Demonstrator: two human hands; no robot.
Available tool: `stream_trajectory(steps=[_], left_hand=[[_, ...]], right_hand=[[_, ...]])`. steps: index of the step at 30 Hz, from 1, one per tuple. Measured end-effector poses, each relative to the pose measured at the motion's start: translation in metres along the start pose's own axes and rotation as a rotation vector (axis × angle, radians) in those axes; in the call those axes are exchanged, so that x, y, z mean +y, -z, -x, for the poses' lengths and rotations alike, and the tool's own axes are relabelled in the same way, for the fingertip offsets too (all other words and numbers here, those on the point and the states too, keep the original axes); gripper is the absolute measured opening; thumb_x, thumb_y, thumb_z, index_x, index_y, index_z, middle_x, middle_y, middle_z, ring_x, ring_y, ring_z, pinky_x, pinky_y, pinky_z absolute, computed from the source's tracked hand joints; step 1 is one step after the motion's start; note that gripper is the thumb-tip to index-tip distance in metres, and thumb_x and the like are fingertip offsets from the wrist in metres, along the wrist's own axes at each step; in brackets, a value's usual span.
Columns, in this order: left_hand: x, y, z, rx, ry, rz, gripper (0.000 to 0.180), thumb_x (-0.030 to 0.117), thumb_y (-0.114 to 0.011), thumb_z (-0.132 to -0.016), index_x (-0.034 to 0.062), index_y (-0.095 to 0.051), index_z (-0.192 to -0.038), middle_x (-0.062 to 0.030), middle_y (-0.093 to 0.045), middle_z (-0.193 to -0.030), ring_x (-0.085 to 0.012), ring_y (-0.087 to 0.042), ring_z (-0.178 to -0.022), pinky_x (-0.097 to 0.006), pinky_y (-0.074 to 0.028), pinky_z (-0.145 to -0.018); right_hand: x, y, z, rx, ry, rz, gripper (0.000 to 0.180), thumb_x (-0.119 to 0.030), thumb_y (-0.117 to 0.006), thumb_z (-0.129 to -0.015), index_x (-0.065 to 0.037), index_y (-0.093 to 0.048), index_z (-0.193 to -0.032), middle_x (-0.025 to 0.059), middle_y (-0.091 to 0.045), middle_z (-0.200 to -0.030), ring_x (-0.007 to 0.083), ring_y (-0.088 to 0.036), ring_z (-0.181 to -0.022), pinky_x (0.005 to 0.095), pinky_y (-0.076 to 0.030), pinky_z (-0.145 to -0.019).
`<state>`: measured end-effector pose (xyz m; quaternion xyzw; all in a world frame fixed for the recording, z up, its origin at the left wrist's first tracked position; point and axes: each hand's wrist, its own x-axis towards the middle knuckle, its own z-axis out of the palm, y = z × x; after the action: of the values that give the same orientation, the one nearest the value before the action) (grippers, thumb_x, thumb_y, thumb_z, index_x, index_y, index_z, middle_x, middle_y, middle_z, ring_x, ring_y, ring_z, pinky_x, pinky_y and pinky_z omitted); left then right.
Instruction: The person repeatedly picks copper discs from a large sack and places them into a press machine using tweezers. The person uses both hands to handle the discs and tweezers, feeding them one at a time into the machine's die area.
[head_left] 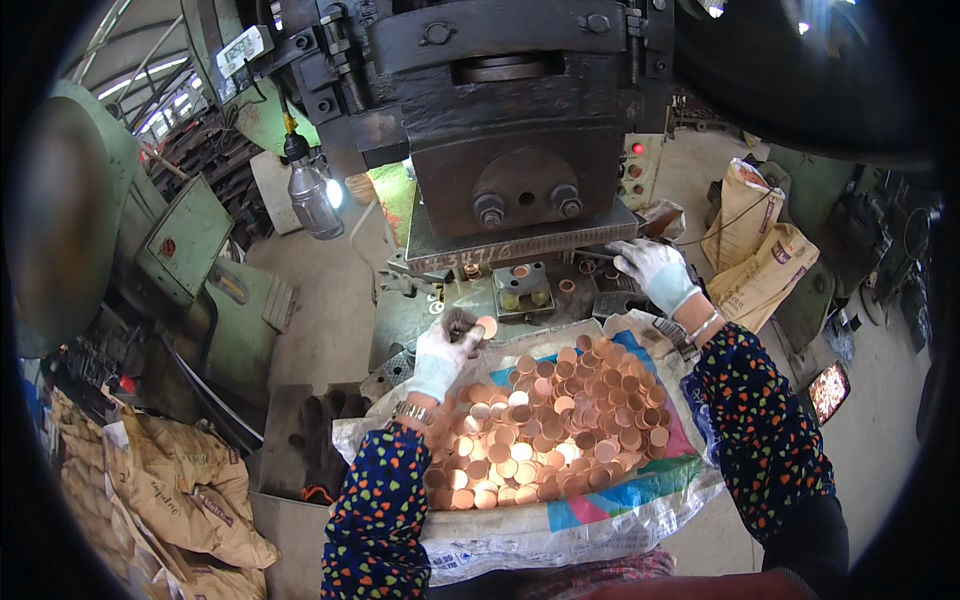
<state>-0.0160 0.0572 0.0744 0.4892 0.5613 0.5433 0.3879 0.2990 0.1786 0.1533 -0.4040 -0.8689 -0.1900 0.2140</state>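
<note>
Pinching copper-coloured disc [487, 327] in gloved left hand [443, 358], at eight o'clock from die block [523, 287]. Cannot tell grip of gloved right hand [654, 273], at three o'clock. Could trap either hand by reaching under press ram [525, 185] during downstroke. Might mis-seat disc through doubles from disc heap [560, 425], at six o'clock.

The head view looks forward and steeply down from the person's own head through a wide fisheye lens, its dark round rim cutting the corners. It sits near enough that the left sleeve [380, 505] and right sleeve [760, 430] loom large below, copper discs [550, 420] spread under the centre, and the press [515, 140] crowds the upper centre.
</note>
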Motion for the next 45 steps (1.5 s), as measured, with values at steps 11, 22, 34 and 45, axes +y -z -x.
stream_trajectory(steps=[11, 22, 34, 45], left_hand=[[-0.007, -0.067, -0.106, 0.345, -0.257, -0.72, 0.04, 0.042, -0.067, -0.08, 0.0029, -0.068, -0.087, -0.0213, -0.066, -0.082, -0.0348, -0.065, -0.077, -0.038, -0.052, -0.07], [-0.012, -0.065, -0.104, 0.36, -0.649, -0.937, 0.024, 0.033, -0.061, -0.084, 0.0115, -0.068, -0.091, -0.0134, -0.065, -0.083, -0.0317, -0.061, -0.08, -0.041, -0.05, -0.069], [0.0, 0.02, 0.016, -0.303, -0.429, -0.775, 0.035, 0.031, -0.067, -0.081, 0.0066, -0.064, -0.106, -0.0149, -0.064, -0.107, -0.0317, -0.061, -0.098, -0.04, -0.049, -0.086], [0.016, -0.095, -0.025, -0.431, -0.529, -0.862, 0.036, 0.028, -0.072, -0.074, 0.0029, -0.065, -0.099, -0.018, -0.064, -0.103, -0.0332, -0.061, -0.098, -0.041, -0.049, -0.087]], right_hand=[[0.005, 0.01, 0.039, -0.166, -0.102, -0.358, 0.031, -0.029, -0.053, -0.089, -0.014, -0.062, -0.114, 0.0132, -0.066, -0.09, 0.0307, -0.063, -0.084, 0.04, -0.05, -0.072], [-0.002, 0.001, 0.026, -0.231, -0.101, -0.325, 0.031, -0.032, -0.049, -0.092, -0.013, -0.062, -0.113, 0.0133, -0.066, -0.087, 0.0311, -0.063, -0.082, 0.0404, -0.05, -0.071], [-0.035, 0.01, 0.079, -0.414, -0.046, -0.676, 0.038, -0.032, -0.054, -0.09, -0.022, -0.054, -0.127, 0.0138, -0.065, -0.094, 0.0286, -0.064, -0.073, 0.0372, -0.051, -0.064], [-0.039, -0.039, 0.156, -0.435, -0.292, -1.012, 0.034, -0.023, -0.056, -0.087, -0.009, -0.059, -0.118, 0.0162, -0.064, -0.099, 0.0308, -0.061, -0.094, 0.0378, -0.047, -0.082]])
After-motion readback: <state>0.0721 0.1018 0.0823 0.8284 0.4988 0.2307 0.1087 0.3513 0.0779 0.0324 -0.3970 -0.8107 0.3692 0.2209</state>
